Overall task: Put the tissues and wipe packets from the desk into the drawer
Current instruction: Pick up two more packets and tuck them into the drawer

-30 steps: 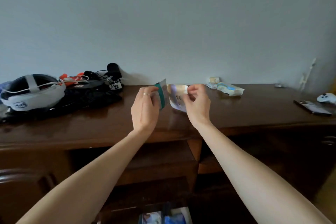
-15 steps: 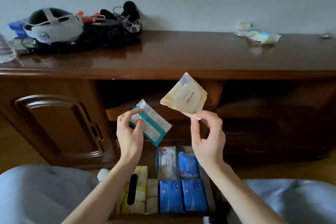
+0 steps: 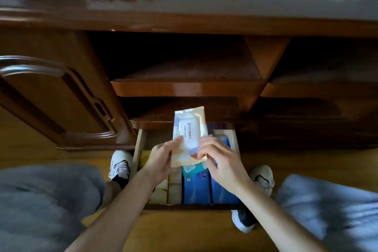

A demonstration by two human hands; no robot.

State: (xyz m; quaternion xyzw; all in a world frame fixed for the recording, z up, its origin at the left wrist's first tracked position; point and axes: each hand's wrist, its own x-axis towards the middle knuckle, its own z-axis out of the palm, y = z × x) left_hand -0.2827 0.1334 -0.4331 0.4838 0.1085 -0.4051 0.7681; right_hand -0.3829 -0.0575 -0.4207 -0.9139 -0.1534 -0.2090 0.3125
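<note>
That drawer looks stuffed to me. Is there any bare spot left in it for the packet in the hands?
The near part of the drawer is crowded: blue packs and pale packs sit side by side. The barest patch shows at the back left corner, between the left wall and the cream wipe packet held by the left hand and right hand.

Packet-filled drawer (image 3: 140,145) on wooden floor (image 3: 184,231)

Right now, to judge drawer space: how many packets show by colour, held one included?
cream packet, held: 1
teal packet: 1
blue packs, front row: 2
Total: 4; the rest are too hidden to count.
</note>
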